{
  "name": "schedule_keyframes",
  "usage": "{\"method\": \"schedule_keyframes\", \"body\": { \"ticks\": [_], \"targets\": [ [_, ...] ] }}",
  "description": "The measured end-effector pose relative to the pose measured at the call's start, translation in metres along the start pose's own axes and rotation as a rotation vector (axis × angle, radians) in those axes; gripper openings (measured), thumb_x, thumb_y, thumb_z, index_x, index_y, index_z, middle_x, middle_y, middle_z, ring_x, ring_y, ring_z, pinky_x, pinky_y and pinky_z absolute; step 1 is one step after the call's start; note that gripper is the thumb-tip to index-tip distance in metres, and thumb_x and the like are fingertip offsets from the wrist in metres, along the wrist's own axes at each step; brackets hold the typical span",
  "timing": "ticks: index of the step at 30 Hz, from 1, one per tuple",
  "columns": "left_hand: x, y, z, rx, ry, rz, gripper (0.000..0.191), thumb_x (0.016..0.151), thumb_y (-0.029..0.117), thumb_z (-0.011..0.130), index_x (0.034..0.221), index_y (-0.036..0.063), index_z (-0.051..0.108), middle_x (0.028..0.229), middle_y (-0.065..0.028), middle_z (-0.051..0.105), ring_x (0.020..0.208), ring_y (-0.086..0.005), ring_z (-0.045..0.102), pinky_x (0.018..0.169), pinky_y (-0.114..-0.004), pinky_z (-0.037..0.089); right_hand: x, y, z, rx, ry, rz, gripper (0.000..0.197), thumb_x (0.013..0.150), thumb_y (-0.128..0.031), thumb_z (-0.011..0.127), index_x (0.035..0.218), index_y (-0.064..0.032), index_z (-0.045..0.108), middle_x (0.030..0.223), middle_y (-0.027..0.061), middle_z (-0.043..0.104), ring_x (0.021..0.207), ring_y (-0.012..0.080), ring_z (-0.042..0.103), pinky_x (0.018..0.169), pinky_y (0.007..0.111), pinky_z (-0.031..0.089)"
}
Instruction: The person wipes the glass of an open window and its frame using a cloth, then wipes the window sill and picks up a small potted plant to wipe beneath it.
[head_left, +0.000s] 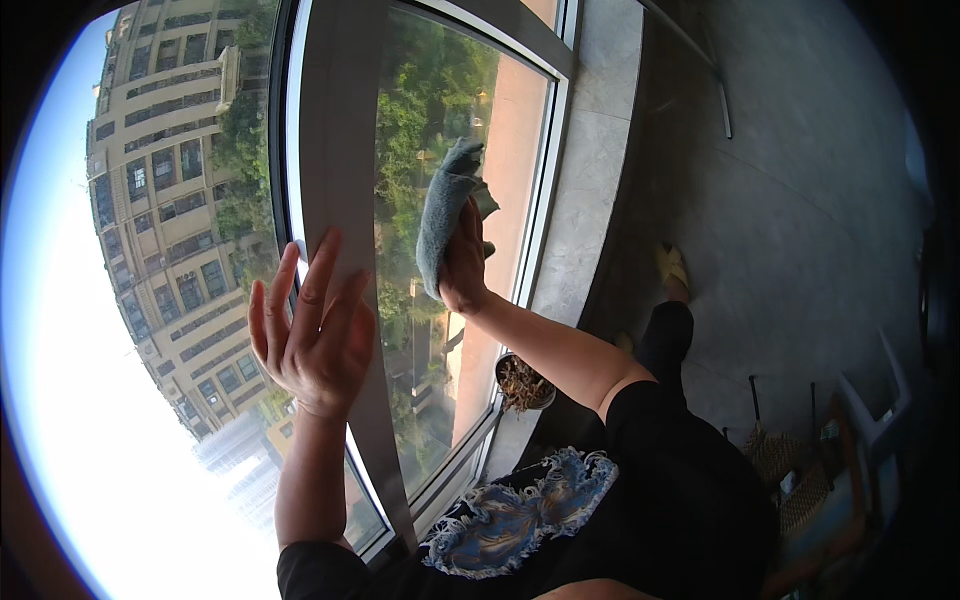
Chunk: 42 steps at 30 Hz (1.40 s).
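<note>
My right hand (466, 266) holds a grey-green cloth (444, 217), which is folded over the fingers and lies against the lower window pane (409, 330). Part of the cloth hangs loose past the fingertips. My left hand (319, 330) is raised with its fingers spread and holds nothing. It is in front of the wide grey window frame bar (337, 127), its fingertips at or close to the bar; whether they touch cannot be told. Beyond the bar, the upper pane (247, 172) looks out on a beige building.
A stone sill (577, 225) runs along the window, with a pot of dried plant matter (527, 382) on it. Grey floor (787, 187) stretches to the right. A metal pole (724, 105) is at the top; woven items (795, 472) and a chair-like frame (881, 405) are at lower right.
</note>
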<state>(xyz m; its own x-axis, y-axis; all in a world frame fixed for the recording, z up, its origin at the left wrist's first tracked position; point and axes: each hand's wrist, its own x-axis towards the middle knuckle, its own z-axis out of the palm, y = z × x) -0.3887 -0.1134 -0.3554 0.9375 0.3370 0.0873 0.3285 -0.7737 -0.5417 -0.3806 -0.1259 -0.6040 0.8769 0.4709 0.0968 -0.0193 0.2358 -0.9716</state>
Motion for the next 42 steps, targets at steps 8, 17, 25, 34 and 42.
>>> {"method": "schedule_keyframes", "body": {
  "ticks": [8,17,25,34,42],
  "targets": [
    [-0.007,0.001,0.004,0.051,0.033,0.02,0.023,0.084,0.013,0.07,0.089,0.033,0.08,0.133,0.007,0.071,0.129,-0.0232,0.064,0.117,-0.044,0.038,0.154,0.151,-0.032,-0.124,0.163,-0.211,0.051,0.098,-0.016,0.059,0.147,-0.0053,0.051,0.151,0.0188,0.05,0.138,0.0402,0.046,0.117,0.046,0.037],
    [0.001,0.003,0.004,0.082,0.035,0.028,0.022,0.083,0.013,0.07,0.088,0.0322,0.081,0.132,0.0069,0.072,0.128,-0.024,0.064,0.118,-0.044,0.036,0.043,0.302,-0.036,0.879,0.454,0.555,0.044,0.113,-0.027,0.04,0.153,-0.0084,0.044,0.148,-0.0001,0.049,0.133,0.0131,0.047,0.117,0.03,0.034],
    [-0.003,0.004,0.003,0.094,0.021,0.048,0.019,0.086,0.017,0.071,0.09,0.0323,0.081,0.131,0.0071,0.072,0.128,-0.0236,0.064,0.118,-0.044,0.036,-0.13,0.235,-0.006,0.629,0.647,0.74,0.046,0.111,-0.02,0.041,0.154,-0.0028,0.04,0.153,0.0077,0.046,0.14,0.0234,0.043,0.121,0.036,0.028],
    [-0.03,0.003,0.029,0.058,0.06,0.033,0.02,0.089,0.017,0.072,0.095,0.0343,0.08,0.129,0.01,0.073,0.128,-0.0194,0.064,0.119,-0.041,0.036,0.063,0.035,0.018,-0.085,0.236,-0.022,0.048,0.102,-0.022,0.054,0.144,0.0017,0.053,0.153,0.0213,0.048,0.143,0.0415,0.04,0.12,0.049,0.031],
    [-0.049,0.011,0.054,0.095,0.06,0.041,0.027,0.088,0.016,0.071,0.104,0.0355,0.08,0.132,0.013,0.071,0.127,-0.0158,0.064,0.118,-0.038,0.038,-0.017,0.058,0.019,-0.163,0.138,-0.238,0.048,0.102,-0.019,0.055,0.147,-0.0018,0.052,0.153,0.0186,0.05,0.144,0.0363,0.042,0.119,0.046,0.033]
  ]
}}
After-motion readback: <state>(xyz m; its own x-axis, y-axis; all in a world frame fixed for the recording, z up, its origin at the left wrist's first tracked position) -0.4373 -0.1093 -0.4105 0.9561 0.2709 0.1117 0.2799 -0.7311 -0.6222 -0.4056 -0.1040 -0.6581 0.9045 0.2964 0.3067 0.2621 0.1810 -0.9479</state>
